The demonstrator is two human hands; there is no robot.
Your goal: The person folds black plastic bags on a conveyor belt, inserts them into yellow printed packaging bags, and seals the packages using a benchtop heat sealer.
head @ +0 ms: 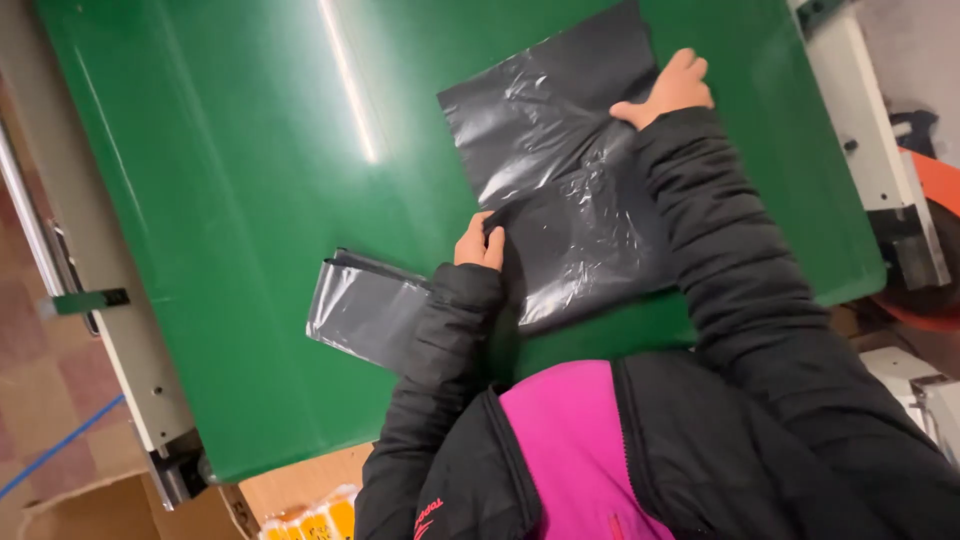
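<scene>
Yellow-orange pkgs (312,521) at bottom edge below the green table, by my left elbow; clear wrap, partly cut off. Cardboard box (95,510) in bottom-left corner. No screens.

The black plastic bag (565,175) is a thin, glossy, wrinkled film sheet lying flat and spread out on the green tabletop (230,170). Its outline is roughly rectangular and sits skewed to the tabletop edges. Light reflections mark creases across its surface. The far corner lies under the right hand (668,88); the near edge is pinched by the left hand (480,243). A second black bag (365,308), folded into a narrow strip, lies just beside it on the left, near the tabletop's front edge.
</scene>
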